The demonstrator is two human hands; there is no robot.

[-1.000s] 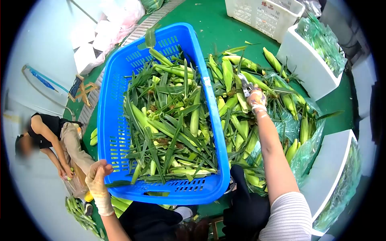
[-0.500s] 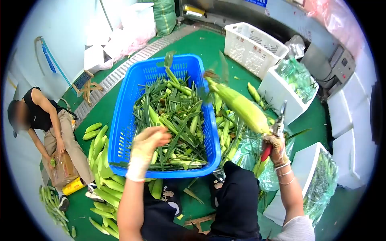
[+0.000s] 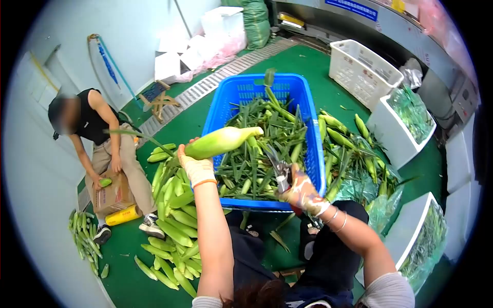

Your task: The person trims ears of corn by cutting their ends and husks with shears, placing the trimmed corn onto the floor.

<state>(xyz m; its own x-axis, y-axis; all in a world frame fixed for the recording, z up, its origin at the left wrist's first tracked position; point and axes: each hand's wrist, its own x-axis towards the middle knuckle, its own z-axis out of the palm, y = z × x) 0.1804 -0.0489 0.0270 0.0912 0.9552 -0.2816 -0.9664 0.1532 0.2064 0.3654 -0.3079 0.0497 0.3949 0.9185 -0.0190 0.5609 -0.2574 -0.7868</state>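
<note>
My left hand (image 3: pixel 197 167), in a glove, is closed around a green ear of corn (image 3: pixel 222 142) over the near left part of a blue crate (image 3: pixel 317 149). The ear's stalk end points right, and a long leaf trails from its other end. My gloved right hand (image 3: pixel 304 194) grips pruning shears (image 3: pixel 280 172) with red handles. Their metal blades point up and left, a little below the ear's stalk end and apart from it. Cut husk leaves and stalks (image 3: pixel 257 169) fill much of the crate.
Trimmed corn ears (image 3: pixel 174 231) lie heaped on the floor at left, untrimmed ears (image 3: pixel 341 138) at right. White foam boxes (image 3: pixel 387 128) and a white crate (image 3: pixel 359 77) stand at right. A seated person (image 3: pixel 100 133) works at far left with a cardboard box (image 3: pixel 114 192).
The ear of corn has passed from my right hand to my left and swung leftward over the crate. My right hand has moved left and down with the shears. The view has turned left.
</note>
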